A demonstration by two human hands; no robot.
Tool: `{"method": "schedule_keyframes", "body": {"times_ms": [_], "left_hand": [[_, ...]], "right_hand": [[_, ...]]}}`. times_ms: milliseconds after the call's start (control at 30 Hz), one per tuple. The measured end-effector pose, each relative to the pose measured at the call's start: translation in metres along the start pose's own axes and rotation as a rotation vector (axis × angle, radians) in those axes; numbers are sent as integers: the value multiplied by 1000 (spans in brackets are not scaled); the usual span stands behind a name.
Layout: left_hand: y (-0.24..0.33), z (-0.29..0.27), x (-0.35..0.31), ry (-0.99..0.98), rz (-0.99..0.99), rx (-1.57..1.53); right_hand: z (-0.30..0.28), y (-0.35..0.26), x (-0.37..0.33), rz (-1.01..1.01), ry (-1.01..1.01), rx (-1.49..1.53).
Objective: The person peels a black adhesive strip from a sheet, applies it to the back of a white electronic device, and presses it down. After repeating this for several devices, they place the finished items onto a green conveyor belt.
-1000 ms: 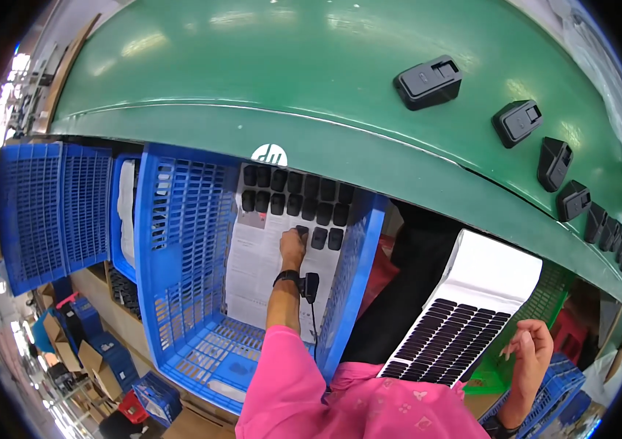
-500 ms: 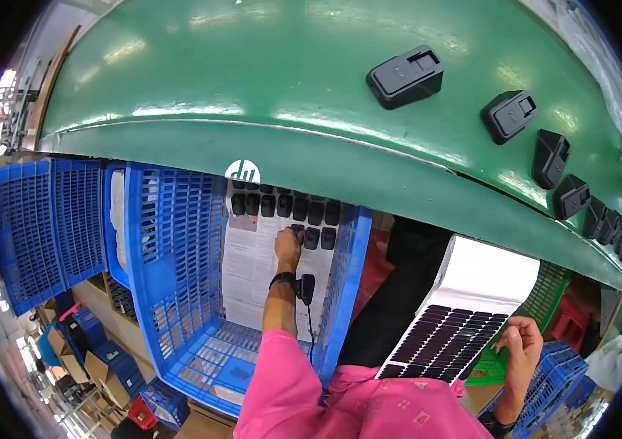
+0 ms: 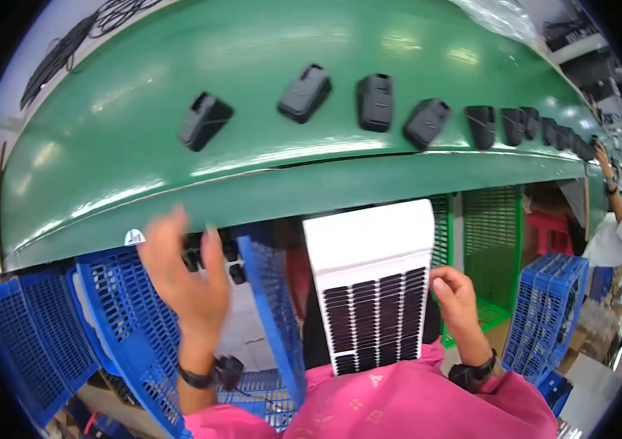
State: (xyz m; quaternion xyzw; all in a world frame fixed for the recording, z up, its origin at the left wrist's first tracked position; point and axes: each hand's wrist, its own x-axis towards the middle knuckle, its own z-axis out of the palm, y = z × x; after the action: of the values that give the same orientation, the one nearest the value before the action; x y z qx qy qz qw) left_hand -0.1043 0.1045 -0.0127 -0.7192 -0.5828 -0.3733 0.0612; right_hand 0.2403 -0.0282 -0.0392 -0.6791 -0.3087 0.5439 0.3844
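Observation:
My left hand point(image 3: 188, 274) is raised over the blue crate point(image 3: 124, 347), smeared by motion, its thumb and fingers apart with nothing seen between them. Behind it, small black blocks point(image 3: 237, 274) lie on printed paper point(image 3: 246, 329) inside the crate. On my lap rests a white sheet point(image 3: 373, 238) with rows of dark strip stickers point(image 3: 377, 318). My right hand point(image 3: 458, 298) is beside the sheet's right edge, thumb and fingertips curled together; anything pinched there is too small to make out.
Black wedge-shaped devices point(image 3: 375, 102) stand in a line along the green bench point(image 3: 252, 51). A green crate point(image 3: 483, 241) and another blue crate point(image 3: 545, 311) stand to the right. Another person's hand point(image 3: 603, 157) touches the far right of the line.
My left hand has come up from the blocks in the crate, its fingers spreading. The view has swung right, so bench, devices and crates appear further left. My right hand is closer to the sheet's edge.

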Motion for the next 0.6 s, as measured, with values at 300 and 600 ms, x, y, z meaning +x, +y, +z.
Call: {"method": "schedule_keyframes", "body": {"times_ms": [300, 600], "left_hand": [[-23, 62, 101, -214, -22, 262], [97, -5, -2, -356, -699, -1269]], "right_hand": [[10, 6, 1, -157, 0, 45], [16, -9, -2, -752, 287, -703]]}}
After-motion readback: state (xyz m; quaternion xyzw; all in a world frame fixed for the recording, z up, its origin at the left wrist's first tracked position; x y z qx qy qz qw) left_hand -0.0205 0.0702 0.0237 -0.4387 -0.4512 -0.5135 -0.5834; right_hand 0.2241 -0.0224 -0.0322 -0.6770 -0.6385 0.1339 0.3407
